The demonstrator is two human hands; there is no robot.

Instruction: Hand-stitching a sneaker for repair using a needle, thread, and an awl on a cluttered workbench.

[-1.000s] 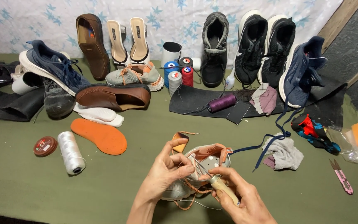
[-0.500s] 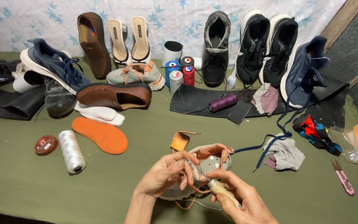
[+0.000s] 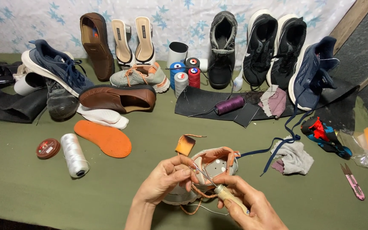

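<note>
Sneaker [image 3: 211,168], small and grey with orange trim, sits low on the green desk [image 3: 30,191] between our hands. Left hand [image 3: 165,183] pinches its collar; right hand [image 3: 252,206] grips a wooden-handled awl [image 3: 228,196]. We judge the needle could slip and prick the left fingers [image 3: 184,172], which lie just beside it.

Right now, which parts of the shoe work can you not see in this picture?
Head view only:
- Awl tip: hidden inside the small shoe.
- Shoe's sole and toe: covered by the left hand.
- Right hand: lower part cut off by the bottom edge.
- Thread: too thin to follow to its end.
</note>
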